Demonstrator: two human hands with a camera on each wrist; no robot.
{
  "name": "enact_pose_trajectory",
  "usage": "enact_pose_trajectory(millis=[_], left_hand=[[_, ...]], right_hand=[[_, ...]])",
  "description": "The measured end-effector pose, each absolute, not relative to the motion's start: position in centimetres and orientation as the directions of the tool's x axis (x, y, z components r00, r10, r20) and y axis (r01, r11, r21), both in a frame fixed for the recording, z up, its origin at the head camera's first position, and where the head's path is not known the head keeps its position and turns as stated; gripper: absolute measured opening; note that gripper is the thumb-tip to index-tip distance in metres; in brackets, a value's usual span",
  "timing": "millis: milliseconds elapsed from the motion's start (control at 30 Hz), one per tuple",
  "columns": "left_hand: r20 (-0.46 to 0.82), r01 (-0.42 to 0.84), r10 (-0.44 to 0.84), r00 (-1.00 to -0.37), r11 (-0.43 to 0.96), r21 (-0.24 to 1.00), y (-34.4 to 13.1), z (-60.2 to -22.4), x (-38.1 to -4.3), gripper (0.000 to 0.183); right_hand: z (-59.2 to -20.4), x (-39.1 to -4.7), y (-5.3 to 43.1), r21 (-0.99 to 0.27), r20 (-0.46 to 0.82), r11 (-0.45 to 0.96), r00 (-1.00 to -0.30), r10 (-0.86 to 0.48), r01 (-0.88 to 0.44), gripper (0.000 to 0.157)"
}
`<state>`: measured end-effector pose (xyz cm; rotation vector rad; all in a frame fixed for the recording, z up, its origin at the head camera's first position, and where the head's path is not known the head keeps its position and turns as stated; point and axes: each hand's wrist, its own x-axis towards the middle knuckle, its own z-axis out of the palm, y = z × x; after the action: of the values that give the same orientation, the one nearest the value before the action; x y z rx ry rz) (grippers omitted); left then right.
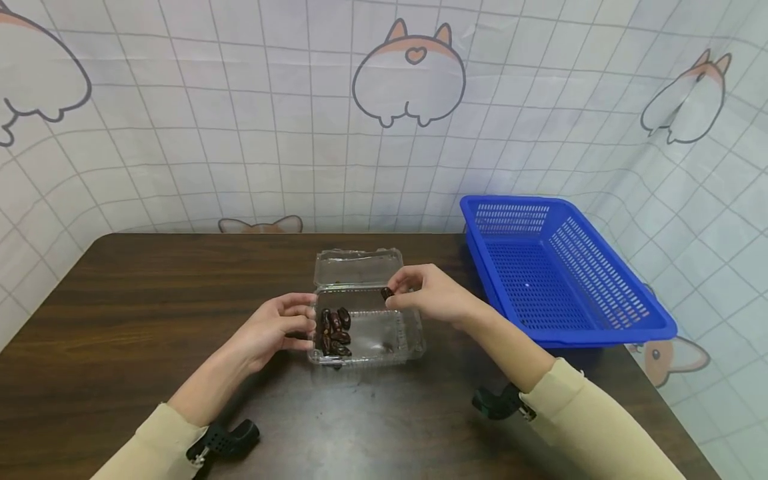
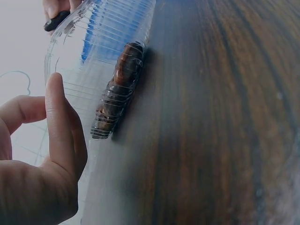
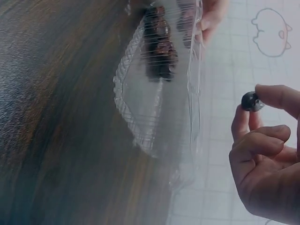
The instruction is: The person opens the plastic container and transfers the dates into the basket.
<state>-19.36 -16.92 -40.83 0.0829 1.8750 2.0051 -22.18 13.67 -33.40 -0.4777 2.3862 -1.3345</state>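
A clear plastic clamshell box (image 1: 384, 337) lies on the table with its lid (image 1: 358, 268) folded back. Several dark brown dates (image 1: 335, 333) are gathered at its left end; the left wrist view shows these dates (image 2: 118, 89) through the ribbed wall. My left hand (image 1: 273, 330) is at the box's left side, fingers spread and fairly straight, their tips touching the wall. Above the box's far right corner, my right hand (image 1: 435, 293) pinches one date (image 1: 387, 293) between thumb and fingers. That date (image 3: 252, 101) is held clear of the box in the right wrist view.
A blue plastic basket (image 1: 600, 333) with slotted walls stands at the table's right, beyond my right forearm. The dark wooden table (image 1: 150, 300) ends at the back against a hanging white gridded cloth (image 1: 312, 133) with cartoon animals.
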Motion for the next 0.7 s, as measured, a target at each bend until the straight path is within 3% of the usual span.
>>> enact_pose_trajectory(millis=[700], left_hand=[[-0.214,-0.228,0.311,-0.926,-0.012,0.974,-16.4,-40.9,-19.1,0.058]], right_hand=[[-32.5,-21.5,17.7,-0.901,-0.174,0.434,-0.915,-0.364,-0.002,0.027]])
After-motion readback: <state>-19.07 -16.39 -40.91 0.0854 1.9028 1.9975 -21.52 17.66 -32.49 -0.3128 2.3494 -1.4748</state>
